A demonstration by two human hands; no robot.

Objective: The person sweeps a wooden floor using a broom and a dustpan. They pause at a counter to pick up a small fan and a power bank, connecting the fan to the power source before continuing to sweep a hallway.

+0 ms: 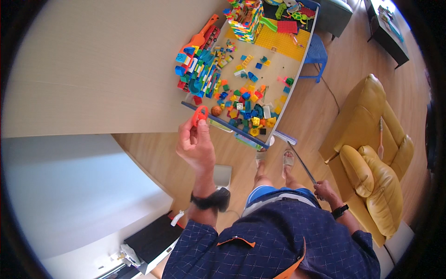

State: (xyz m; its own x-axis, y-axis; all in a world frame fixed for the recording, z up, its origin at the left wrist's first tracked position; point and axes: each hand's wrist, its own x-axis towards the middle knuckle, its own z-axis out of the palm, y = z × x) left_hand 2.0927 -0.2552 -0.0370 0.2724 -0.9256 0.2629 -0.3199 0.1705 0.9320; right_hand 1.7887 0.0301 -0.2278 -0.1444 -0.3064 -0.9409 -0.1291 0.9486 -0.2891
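Note:
My left hand [195, 143] is raised near the corner of a toy-covered table [292, 80], pinching a small red loop-shaped piece [201, 115] between thumb and fingers. Just beyond it, an orange-brown ball [216, 111] sits by the table's blue edge. Low at my right side, my right hand [324, 190] grips the dark handle of a broom [302, 163]. The broom's head, with purple bristles, rests on the floor by the table's near corner. Loose toy building bricks [246, 104] are scattered over the tabletop.
A tall brick tower [246, 24] and a brick build [200, 75] stand on the table. An orange toy guitar [198, 38] lies beside them. A blue stool [315, 52] is tucked alongside. To the right is a tan leather sofa [362, 122]; a pale dustpan-like object [222, 175] lies below my left forearm.

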